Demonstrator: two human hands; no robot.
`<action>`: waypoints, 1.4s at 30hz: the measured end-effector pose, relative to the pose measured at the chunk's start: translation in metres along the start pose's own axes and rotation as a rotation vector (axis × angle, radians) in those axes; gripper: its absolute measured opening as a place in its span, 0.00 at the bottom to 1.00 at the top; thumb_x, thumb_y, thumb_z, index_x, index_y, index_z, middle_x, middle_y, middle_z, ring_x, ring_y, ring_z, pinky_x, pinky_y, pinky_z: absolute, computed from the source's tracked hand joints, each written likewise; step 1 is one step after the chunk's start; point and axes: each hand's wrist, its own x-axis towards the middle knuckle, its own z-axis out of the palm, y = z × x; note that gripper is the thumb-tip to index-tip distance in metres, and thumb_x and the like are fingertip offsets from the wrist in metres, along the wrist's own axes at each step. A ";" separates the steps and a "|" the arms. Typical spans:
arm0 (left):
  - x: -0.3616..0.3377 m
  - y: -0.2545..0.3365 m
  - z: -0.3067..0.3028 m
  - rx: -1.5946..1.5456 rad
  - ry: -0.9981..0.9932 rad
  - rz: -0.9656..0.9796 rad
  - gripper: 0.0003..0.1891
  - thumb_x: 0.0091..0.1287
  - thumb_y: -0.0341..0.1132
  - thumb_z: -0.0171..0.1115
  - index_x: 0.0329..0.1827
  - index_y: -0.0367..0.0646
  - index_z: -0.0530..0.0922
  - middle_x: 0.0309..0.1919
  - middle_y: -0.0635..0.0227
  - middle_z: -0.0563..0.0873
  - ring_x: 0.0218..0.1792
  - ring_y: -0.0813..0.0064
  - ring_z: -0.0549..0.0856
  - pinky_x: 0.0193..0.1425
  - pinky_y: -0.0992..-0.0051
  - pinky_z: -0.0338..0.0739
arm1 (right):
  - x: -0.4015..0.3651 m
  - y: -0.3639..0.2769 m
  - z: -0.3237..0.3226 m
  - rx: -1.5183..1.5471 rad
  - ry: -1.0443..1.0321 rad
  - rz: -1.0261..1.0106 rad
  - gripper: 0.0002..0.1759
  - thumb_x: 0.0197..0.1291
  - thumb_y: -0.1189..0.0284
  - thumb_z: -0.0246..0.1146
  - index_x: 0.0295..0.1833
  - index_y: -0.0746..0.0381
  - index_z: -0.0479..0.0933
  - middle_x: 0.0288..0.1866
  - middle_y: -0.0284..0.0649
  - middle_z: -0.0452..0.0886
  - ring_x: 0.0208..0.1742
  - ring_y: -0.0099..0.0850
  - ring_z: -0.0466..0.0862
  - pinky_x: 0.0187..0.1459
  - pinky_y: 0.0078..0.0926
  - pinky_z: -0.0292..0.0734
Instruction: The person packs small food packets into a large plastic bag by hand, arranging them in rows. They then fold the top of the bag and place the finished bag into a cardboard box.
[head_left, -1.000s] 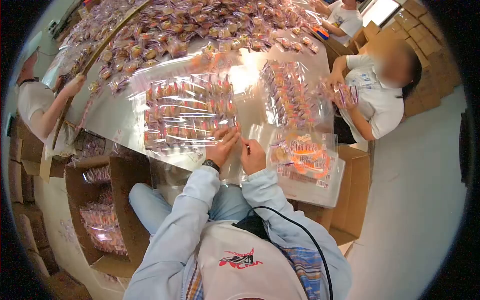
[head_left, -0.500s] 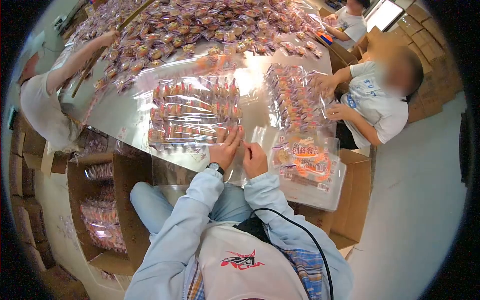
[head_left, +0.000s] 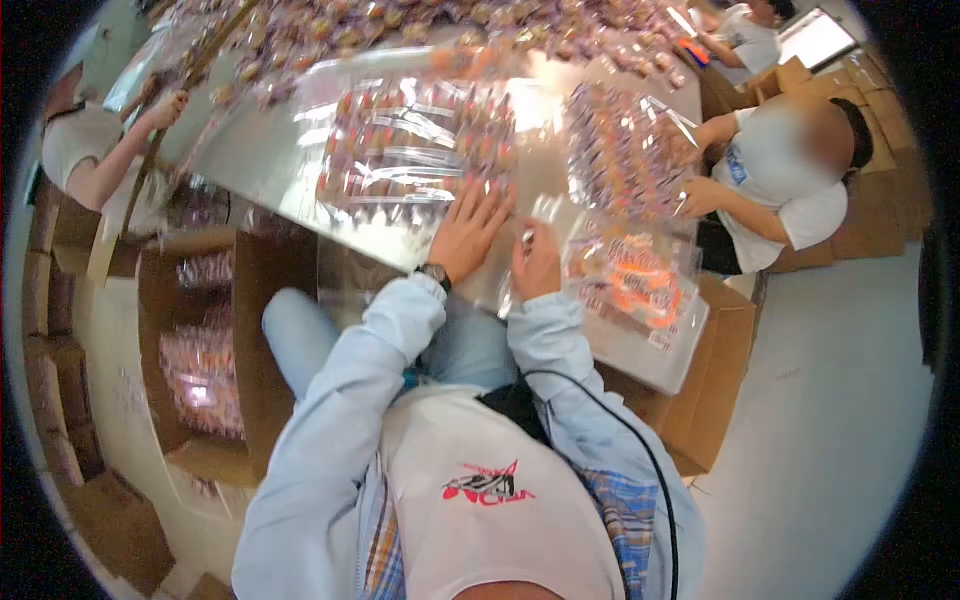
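Observation:
A large clear plastic bag (head_left: 420, 150), filled with rows of small wrapped snack packs, lies on the metal table (head_left: 260, 165). My left hand (head_left: 470, 235), with a watch at its wrist, rests with fingers stretched out on the bag's near right corner. Just to its right, my right hand (head_left: 537, 262) is closed, thumb and fingers pinching the loose film at the bag's open end. Motion blur softens the fingertips. Right of that hand lies a stack of flat printed bags (head_left: 630, 290) with orange lettering.
Loose snack packs (head_left: 400, 25) are heaped across the far table. At right, a co-worker (head_left: 770, 180) handles another filled bag (head_left: 625, 150). Another person (head_left: 95, 150) grips a long pole (head_left: 160, 130) at left. Cardboard boxes stand beside my knees: one with filled bags (head_left: 260, 350), another (head_left: 725, 370) at right.
My view has shifted, so the table sits higher. My left hand's fingers are more spread on the bag. The left person's hand and pole have swung lower.

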 end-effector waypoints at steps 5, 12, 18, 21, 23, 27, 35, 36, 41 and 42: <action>-0.071 -0.039 -0.033 -0.369 -0.165 -0.060 0.35 0.67 0.37 0.64 0.79 0.47 0.68 0.77 0.56 0.72 0.78 0.51 0.69 0.77 0.49 0.67 | -0.030 -0.048 -0.005 -0.201 0.117 -0.294 0.25 0.59 0.73 0.68 0.62 0.65 0.78 0.57 0.49 0.81 0.61 0.49 0.78 0.66 0.48 0.71; -0.128 -0.079 -0.053 0.066 -0.275 -0.327 0.39 0.74 0.63 0.55 0.82 0.49 0.66 0.82 0.55 0.64 0.83 0.54 0.60 0.84 0.37 0.43 | -0.083 -0.055 0.026 -0.263 -0.204 -0.425 0.21 0.56 0.72 0.72 0.57 0.60 0.83 0.52 0.41 0.84 0.54 0.43 0.82 0.56 0.43 0.77; -0.119 -0.064 -0.046 0.080 -0.204 -0.408 0.39 0.73 0.65 0.54 0.79 0.48 0.69 0.80 0.55 0.67 0.82 0.55 0.63 0.81 0.30 0.44 | -0.087 -0.020 0.033 -0.245 -0.148 -0.459 0.12 0.57 0.77 0.72 0.48 0.59 0.87 0.44 0.38 0.85 0.47 0.42 0.83 0.48 0.37 0.81; -0.098 -0.065 -0.052 -0.008 -0.254 -0.549 0.36 0.73 0.64 0.55 0.73 0.46 0.75 0.72 0.54 0.75 0.77 0.54 0.69 0.78 0.29 0.52 | -0.090 -0.025 0.037 -0.212 -0.120 -0.436 0.09 0.57 0.77 0.71 0.44 0.60 0.86 0.42 0.40 0.84 0.44 0.43 0.83 0.46 0.37 0.81; -0.085 -0.061 -0.053 0.029 -0.230 -0.583 0.34 0.71 0.65 0.58 0.66 0.45 0.78 0.62 0.55 0.81 0.69 0.56 0.76 0.72 0.27 0.61 | -0.091 -0.026 0.039 -0.212 -0.127 -0.402 0.08 0.57 0.76 0.71 0.43 0.59 0.85 0.40 0.41 0.84 0.44 0.44 0.83 0.46 0.38 0.81; -0.064 -0.059 -0.050 0.097 -0.354 -0.606 0.37 0.69 0.68 0.59 0.67 0.45 0.77 0.62 0.56 0.79 0.68 0.56 0.75 0.68 0.24 0.63 | -0.093 -0.018 0.036 -0.285 -0.179 -0.385 0.06 0.58 0.72 0.70 0.41 0.57 0.83 0.39 0.43 0.82 0.45 0.45 0.83 0.45 0.42 0.80; -0.080 -0.050 -0.047 0.139 -0.433 -0.536 0.53 0.66 0.76 0.54 0.83 0.41 0.62 0.80 0.44 0.64 0.82 0.42 0.58 0.73 0.20 0.51 | -0.087 -0.031 0.010 -0.350 -0.291 -0.376 0.08 0.58 0.70 0.71 0.42 0.59 0.84 0.42 0.42 0.82 0.46 0.44 0.83 0.49 0.41 0.80; -0.082 -0.051 -0.044 0.141 -0.416 -0.530 0.53 0.67 0.76 0.53 0.83 0.40 0.61 0.80 0.43 0.63 0.82 0.42 0.58 0.74 0.21 0.49 | -0.090 -0.027 0.012 -0.341 -0.274 -0.396 0.07 0.57 0.71 0.72 0.40 0.59 0.85 0.40 0.40 0.83 0.46 0.43 0.83 0.50 0.40 0.80; -0.094 -0.052 -0.027 0.153 -0.350 -0.528 0.53 0.69 0.76 0.47 0.85 0.40 0.57 0.82 0.41 0.59 0.84 0.44 0.53 0.77 0.22 0.40 | -0.088 -0.029 0.012 -0.331 -0.187 -0.427 0.06 0.53 0.72 0.75 0.37 0.57 0.87 0.33 0.37 0.83 0.41 0.41 0.82 0.46 0.38 0.77; -0.098 -0.053 -0.025 0.153 -0.311 -0.523 0.53 0.70 0.76 0.46 0.85 0.40 0.57 0.82 0.41 0.58 0.85 0.44 0.51 0.77 0.23 0.38 | -0.084 -0.032 0.012 -0.343 -0.189 -0.421 0.06 0.53 0.71 0.75 0.36 0.57 0.87 0.32 0.37 0.82 0.41 0.40 0.82 0.46 0.38 0.77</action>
